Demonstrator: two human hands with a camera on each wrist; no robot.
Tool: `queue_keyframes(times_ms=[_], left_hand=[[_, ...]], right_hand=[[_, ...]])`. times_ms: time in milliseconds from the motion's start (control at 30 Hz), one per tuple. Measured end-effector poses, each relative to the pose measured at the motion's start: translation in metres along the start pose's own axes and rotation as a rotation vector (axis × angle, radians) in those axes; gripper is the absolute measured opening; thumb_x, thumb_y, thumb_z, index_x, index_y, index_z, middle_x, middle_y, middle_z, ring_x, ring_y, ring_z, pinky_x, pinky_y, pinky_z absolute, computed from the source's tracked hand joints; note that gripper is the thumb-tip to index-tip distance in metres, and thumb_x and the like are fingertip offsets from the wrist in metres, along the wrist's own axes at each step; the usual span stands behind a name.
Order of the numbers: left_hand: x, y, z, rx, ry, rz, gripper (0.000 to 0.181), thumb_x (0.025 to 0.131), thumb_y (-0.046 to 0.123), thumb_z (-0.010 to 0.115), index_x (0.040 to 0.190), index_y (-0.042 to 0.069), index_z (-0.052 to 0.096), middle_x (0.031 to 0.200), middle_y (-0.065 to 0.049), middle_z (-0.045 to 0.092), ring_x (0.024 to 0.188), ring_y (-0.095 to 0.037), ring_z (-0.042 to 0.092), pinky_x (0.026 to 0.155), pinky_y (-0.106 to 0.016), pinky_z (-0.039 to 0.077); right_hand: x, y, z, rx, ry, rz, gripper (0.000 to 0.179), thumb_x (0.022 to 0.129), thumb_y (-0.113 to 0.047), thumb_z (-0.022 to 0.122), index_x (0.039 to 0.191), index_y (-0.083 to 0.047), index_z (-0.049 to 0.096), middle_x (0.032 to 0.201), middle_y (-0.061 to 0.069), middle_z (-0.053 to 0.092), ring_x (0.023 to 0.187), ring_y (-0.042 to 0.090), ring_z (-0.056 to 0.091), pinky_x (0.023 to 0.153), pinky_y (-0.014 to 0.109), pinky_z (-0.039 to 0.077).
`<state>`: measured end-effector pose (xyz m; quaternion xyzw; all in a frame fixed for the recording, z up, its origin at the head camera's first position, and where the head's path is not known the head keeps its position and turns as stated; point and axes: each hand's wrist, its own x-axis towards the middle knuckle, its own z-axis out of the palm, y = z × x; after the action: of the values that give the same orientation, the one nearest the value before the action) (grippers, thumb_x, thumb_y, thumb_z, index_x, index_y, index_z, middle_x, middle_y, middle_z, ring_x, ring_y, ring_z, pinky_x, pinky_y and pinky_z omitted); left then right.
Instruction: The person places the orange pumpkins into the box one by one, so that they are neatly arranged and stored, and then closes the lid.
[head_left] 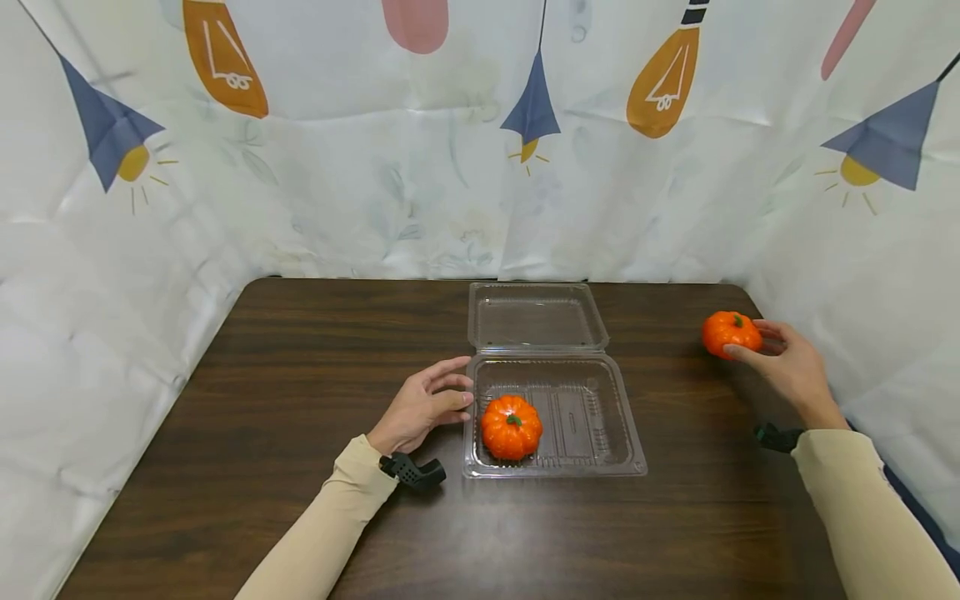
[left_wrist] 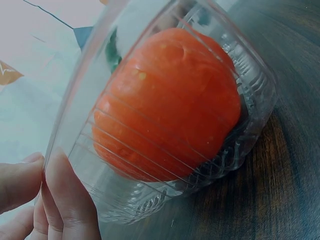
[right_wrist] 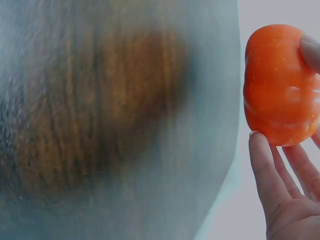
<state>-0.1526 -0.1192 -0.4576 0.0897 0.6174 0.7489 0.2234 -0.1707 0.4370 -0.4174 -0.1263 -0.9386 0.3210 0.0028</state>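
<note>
A clear plastic clamshell container (head_left: 581, 417) lies on the table with its lid (head_left: 536, 321) folded back. Inside its left part sits a small orange pumpkin (head_left: 512, 427) with a green stem, seen through the clear wall in the left wrist view. My left hand (head_left: 423, 407) pinches the container's left rim between thumb and fingers (left_wrist: 70, 195). Far to the right, my right hand (head_left: 795, 371) grips a second orange pumpkin (head_left: 731, 333) from its right side. The right wrist view shows thumb and fingertips (right_wrist: 260, 150) on opposite sides of this pumpkin.
The dark wood-grain table (head_left: 315, 350) has its far edge just behind the lid. A white curtain (head_left: 337, 208) printed with lamps and bulbs hangs behind and along both sides. The second pumpkin is near the table's right edge.
</note>
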Motion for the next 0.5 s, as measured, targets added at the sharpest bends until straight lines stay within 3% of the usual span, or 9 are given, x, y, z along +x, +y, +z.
queue_keyframes(times_ms=[433, 500], left_hand=[[-0.002, 0.0, -0.001, 0.014, 0.001, 0.017, 0.065, 0.098, 0.001, 0.064, 0.157, 0.005, 0.039, 0.119, -0.005, 0.059, 0.089, -0.008, 0.07, 0.081, -0.028, 0.065], [-0.002, 0.0, -0.001, 0.016, -0.001, 0.019, 0.065, 0.098, 0.001, 0.065, 0.158, 0.004, 0.038, 0.119, -0.005, 0.059, 0.089, -0.008, 0.07, 0.081, -0.028, 0.065]], right_hand=[[-0.01, -0.031, -0.004, -0.013, 0.022, -0.052, 0.088, 0.092, -0.062, 0.069, 0.158, -0.012, 0.039, 0.158, 0.023, 0.046, 0.134, 0.037, 0.05, 0.075, 0.016, 0.042], [-0.011, -0.034, -0.005, -0.02, 0.03, -0.066, 0.086, 0.091, -0.061, 0.07, 0.157, -0.013, 0.042, 0.156, 0.023, 0.048, 0.124, 0.023, 0.057, 0.075, 0.015, 0.043]])
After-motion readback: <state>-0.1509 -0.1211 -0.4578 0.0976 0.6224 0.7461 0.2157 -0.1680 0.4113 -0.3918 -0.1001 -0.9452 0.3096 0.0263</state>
